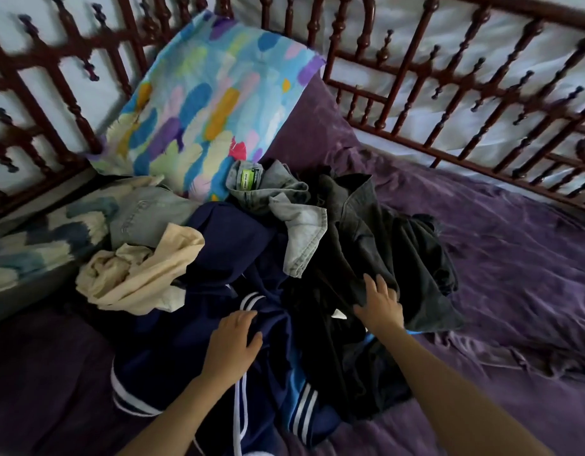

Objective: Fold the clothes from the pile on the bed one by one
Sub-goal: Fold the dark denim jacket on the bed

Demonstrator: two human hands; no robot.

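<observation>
While the left hand (233, 343) rests flat, fingers relaxed, on a navy striped garment (218, 248), the right hand (380, 302) lays spread fingers on a dark grey garment (366, 218); the pile (304, 225) lies under and beyond both hands on the bed (514, 258).

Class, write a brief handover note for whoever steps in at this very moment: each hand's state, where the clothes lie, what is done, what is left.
Left hand: open, resting on the navy garment.
Right hand: open, fingers on the dark grey garment.
Pile: heaped on the purple sheet, just in front of the pillow; it also holds grey jeans and a cream garment.
Done: no folded piece in view.
Left: every piece; nothing is lifted out yet.
</observation>
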